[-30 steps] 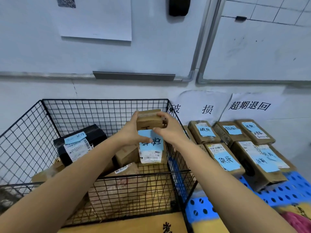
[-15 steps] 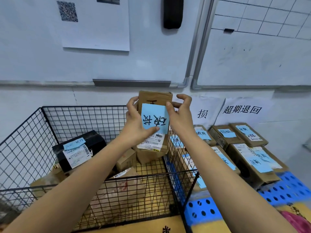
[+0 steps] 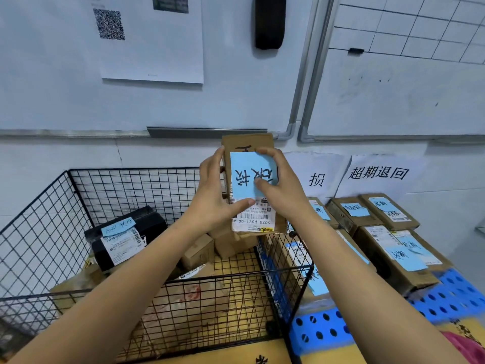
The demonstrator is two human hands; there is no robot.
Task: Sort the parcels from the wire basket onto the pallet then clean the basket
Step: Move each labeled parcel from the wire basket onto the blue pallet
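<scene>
I hold a brown cardboard parcel (image 3: 246, 144) upright above the right rear corner of the black wire basket (image 3: 39, 206). A blue sticky note and a white shipping label cover its front. My left hand (image 3: 215, 195) grips its left edge, thumb across the label. My right hand (image 3: 278, 187) grips its right edge, thumb pressing on the blue note. Inside the basket lie a black parcel (image 3: 123, 237) with a blue note, small brown boxes (image 3: 199, 252) and a crumpled brown bag parcel (image 3: 189, 298). The blue perforated pallet (image 3: 446, 298) lies to the right.
Several brown parcels with blue notes (image 3: 388, 248) sit in rows on the pallet against the wall. Paper signs with black characters (image 3: 378, 174) hang on the wall above them. Whiteboards (image 3: 393, 88) cover the wall behind. A yellow surface (image 3: 231, 355) lies at the bottom.
Both hands lifted the parcel out of the basket and turned it upright, its note facing me. My right thumb has moved onto the blue note.
</scene>
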